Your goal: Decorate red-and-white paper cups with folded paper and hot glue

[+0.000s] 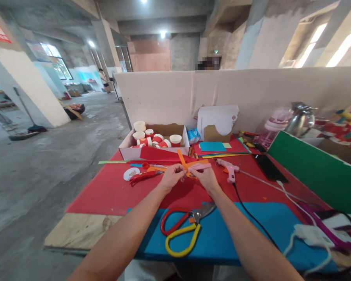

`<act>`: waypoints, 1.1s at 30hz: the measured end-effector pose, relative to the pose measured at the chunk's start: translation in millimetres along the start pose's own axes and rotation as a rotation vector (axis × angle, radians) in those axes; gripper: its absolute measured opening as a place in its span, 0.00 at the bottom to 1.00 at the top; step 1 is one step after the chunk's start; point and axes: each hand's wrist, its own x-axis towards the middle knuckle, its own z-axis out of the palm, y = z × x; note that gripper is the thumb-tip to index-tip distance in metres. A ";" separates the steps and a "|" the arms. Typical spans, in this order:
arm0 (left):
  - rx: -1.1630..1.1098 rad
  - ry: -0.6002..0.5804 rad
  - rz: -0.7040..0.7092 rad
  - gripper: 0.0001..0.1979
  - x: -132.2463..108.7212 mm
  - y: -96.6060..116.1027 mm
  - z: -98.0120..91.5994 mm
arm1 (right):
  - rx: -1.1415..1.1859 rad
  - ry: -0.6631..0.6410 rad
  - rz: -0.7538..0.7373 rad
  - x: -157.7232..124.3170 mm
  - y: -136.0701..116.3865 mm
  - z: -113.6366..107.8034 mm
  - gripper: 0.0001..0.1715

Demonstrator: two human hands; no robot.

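Observation:
Over the red table covering, both hands meet at an orange paper strip (181, 157), one end of which sticks up. My left hand (172, 176) pinches its lower part between thumb and fingers. From the other side my right hand (205, 178) grips the orange paper too, its fingers closed. A pink slim piece (201, 166) shows above the right fingers; whether it is held there I cannot tell. Nearer to me lie scissors (194, 222) with one red and one yellow handle. A pink hot glue gun (228, 168) rests to the right, and red-handled pliers or cutters (144, 176) to the left.
Behind my hands stands a box (124, 147) of red and white paper cups (175, 140). Coloured paper sheets (212, 146) lie at the back. A black phone (269, 168), a green panel (316, 168) and cables (251, 216) occupy the right side. A white partition (163, 93) borders the table.

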 end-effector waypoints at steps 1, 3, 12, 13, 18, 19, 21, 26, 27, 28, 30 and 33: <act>-0.008 0.002 0.000 0.13 -0.2 0.5 0.1 | -0.020 0.031 -0.005 0.7 -1.5 -2.2 0.19; -0.021 0.011 0.002 0.13 -0.4 1.3 0.1 | -0.026 0.129 0.017 4.0 -3.7 -9.8 0.19; -0.171 0.041 -0.009 0.13 0.3 5.9 -4.9 | 0.367 0.433 0.009 19.0 -3.6 -39.2 0.20; -0.191 0.031 -0.017 0.14 0.2 6.0 -4.8 | 0.355 0.312 0.089 16.7 -3.5 -34.9 0.21; -0.205 -0.012 -0.014 0.14 -0.4 2.6 -2.9 | 0.346 -0.084 0.313 2.4 -1.0 -7.0 0.22; -0.195 -0.024 -0.011 0.14 -0.4 1.5 -2.5 | 0.368 -0.095 0.322 0.5 -0.2 -3.7 0.22; -0.173 -0.047 -0.010 0.14 -0.3 -0.4 -2.0 | 0.405 -0.111 0.331 -1.7 1.3 -0.8 0.22; -0.135 -0.061 0.006 0.14 0.1 -2.6 -1.6 | 0.437 -0.133 0.353 -2.9 2.6 -3.1 0.18; -0.128 -0.055 0.011 0.14 0.2 -2.8 -1.8 | 0.439 -0.130 0.360 -3.1 2.3 -3.4 0.18; -0.121 -0.048 0.014 0.14 0.5 -3.0 -2.0 | 0.439 -0.128 0.366 -3.4 1.9 -3.4 0.18; -0.113 -0.038 0.017 0.14 0.9 -3.3 -2.5 | 0.424 -0.139 0.366 -4.1 0.8 -2.9 0.17; -0.109 -0.024 0.017 0.14 1.3 -3.1 -2.6 | 0.392 -0.145 0.343 -4.6 -0.4 -1.4 0.16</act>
